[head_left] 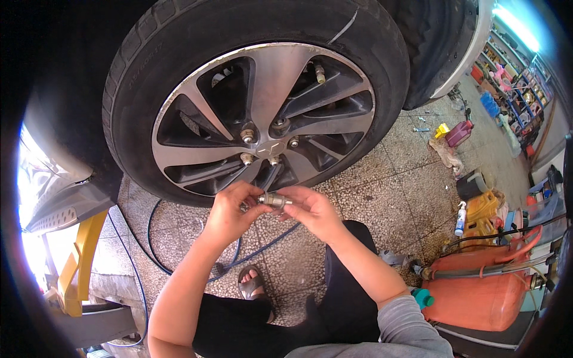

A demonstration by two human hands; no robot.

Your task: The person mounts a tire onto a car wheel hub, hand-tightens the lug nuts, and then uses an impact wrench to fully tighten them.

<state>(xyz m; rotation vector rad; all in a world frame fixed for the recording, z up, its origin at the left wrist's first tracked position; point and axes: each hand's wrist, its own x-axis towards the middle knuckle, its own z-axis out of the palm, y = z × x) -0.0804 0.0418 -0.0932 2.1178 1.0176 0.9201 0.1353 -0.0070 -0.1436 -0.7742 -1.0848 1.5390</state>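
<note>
A small silver cylindrical metal fitting (273, 200), which looks like a hose coupler, is held between my two hands just below the wheel. My left hand (234, 209) pinches its left end with thumb and fingers. From the other side, my right hand (311, 209) grips its right end, thumb over the front. Directly beyond them stands a car wheel (262, 95), a black tyre on a two-tone alloy rim. Several lug nuts (247, 136) ring its centre cap (270, 148). The valve stem (320, 74) shows at the rim's upper right.
A dark blue hose (250, 255) loops over the speckled tile floor (412, 197) below the wheel. At left stands a yellow metal lift arm (83, 259). To my right are an orange tank (477, 292), yellow jugs (482, 206), a spray bottle (461, 218) and a maroon container (459, 133).
</note>
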